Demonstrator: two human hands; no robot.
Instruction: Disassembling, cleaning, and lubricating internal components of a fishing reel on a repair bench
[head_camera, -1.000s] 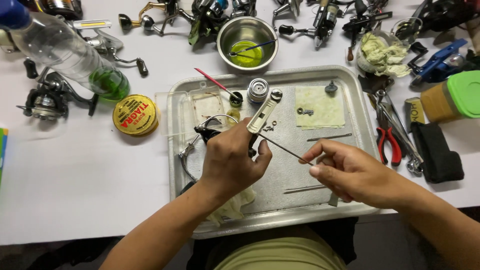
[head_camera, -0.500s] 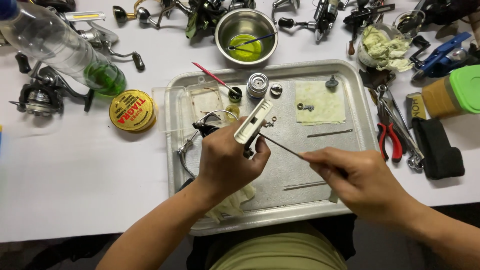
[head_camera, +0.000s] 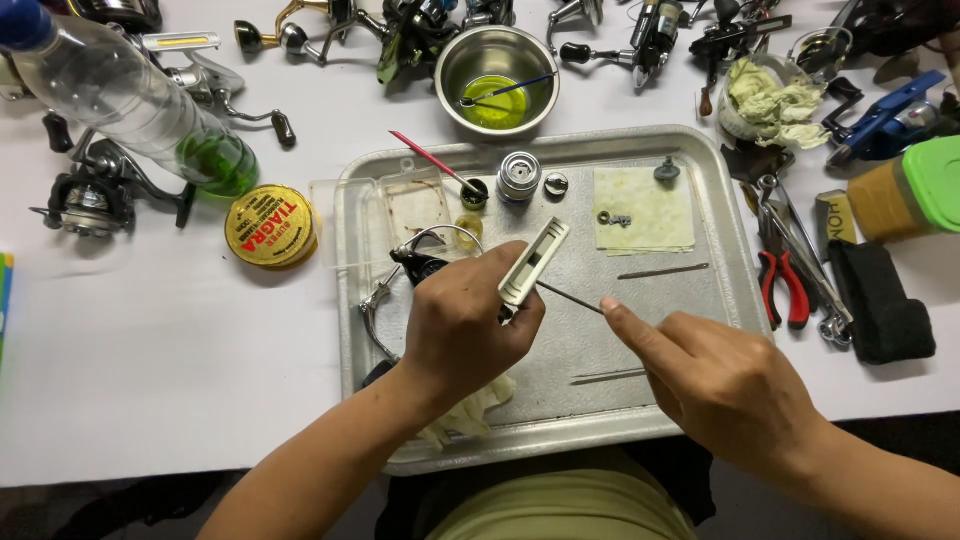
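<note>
One broad metal tray lies on the white table and fills the middle of the view. Over it the left hand has its fingers clamped around a fishing reel body, from which a pale slotted part sticks up at a tilt. The right hand pinches a thin metal pin between fingertips, its far end touching the slotted part. A steel bowl of yellow-green liquid stands beyond the tray.
</note>
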